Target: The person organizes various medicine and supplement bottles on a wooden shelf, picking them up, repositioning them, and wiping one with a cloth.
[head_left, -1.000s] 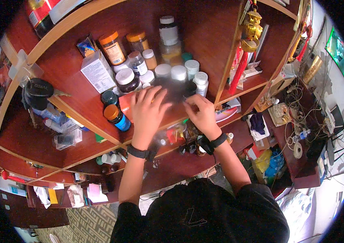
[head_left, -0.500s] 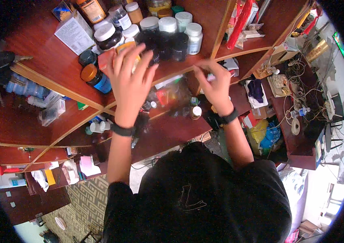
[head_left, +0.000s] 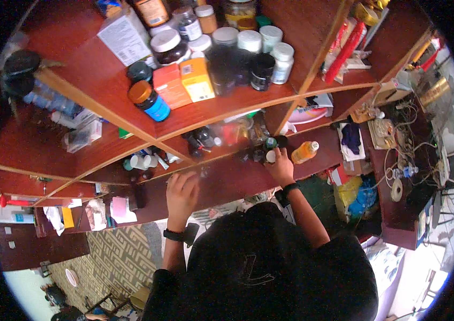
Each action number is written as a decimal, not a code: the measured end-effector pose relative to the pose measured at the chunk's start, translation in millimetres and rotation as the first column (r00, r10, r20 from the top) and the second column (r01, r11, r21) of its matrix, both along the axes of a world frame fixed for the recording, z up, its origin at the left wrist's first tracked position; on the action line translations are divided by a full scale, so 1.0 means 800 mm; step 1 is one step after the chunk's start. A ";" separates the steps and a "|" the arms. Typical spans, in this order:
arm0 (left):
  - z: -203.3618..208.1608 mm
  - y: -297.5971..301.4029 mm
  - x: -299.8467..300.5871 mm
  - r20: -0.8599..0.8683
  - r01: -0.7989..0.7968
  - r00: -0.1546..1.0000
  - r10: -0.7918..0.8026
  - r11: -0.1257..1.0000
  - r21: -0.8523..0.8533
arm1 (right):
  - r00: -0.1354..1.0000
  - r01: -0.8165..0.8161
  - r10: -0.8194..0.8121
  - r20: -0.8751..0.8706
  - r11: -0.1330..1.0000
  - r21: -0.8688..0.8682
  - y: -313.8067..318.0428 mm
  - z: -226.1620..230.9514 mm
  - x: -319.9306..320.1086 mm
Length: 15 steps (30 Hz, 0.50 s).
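Observation:
Over the lower desk surface (head_left: 221,179), my right hand (head_left: 280,168) has its thumb and fingers closed around a small white-capped bottle (head_left: 271,156). Beside it are dark little jars (head_left: 259,155) and an upright orange bottle with a pale cap (head_left: 305,152). My left hand (head_left: 182,192) hovers by the desk's front edge, somewhat blurred, its fingers loosely bent and apart with nothing visible in them. On the shelf above, a red-orange box (head_left: 171,85) and a yellow box (head_left: 197,80) stand side by side, next to a blue-labelled bottle with an orange cap (head_left: 149,101).
White-lidded jars (head_left: 226,36), a black jar (head_left: 262,71) and a white bottle (head_left: 282,63) crowd the upper shelf (head_left: 248,101). Plastic-wrapped items (head_left: 237,131) fill the compartment below. Tangled cables (head_left: 403,139) lie at the right; two white cups (head_left: 142,161) sit at left.
Both hands have come down from the upper shelf to the desk. My left hand no longer covers the red-orange and yellow boxes. My right hand has reached the white-capped bottle. The view has shifted.

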<state>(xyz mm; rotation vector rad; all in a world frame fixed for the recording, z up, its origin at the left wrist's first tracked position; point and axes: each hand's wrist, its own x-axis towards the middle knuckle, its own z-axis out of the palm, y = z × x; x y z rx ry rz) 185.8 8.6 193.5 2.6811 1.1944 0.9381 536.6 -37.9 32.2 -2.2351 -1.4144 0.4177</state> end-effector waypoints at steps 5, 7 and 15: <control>0.021 -0.001 -0.014 0.074 -0.044 0.996 0.046 0.999 -0.019 | 0.999 -0.048 0.047 0.028 0.998 0.046 -0.004 0.025 -0.005; 0.024 -0.004 -0.013 0.102 -0.051 0.994 0.049 0.998 0.021 | 0.997 -0.071 0.068 0.022 0.989 0.129 -0.016 0.079 -0.016; 0.028 -0.016 -0.002 0.170 0.032 0.985 -0.030 0.999 -0.009 | 0.871 -0.021 0.245 -0.426 0.884 0.466 -0.014 0.301 -0.059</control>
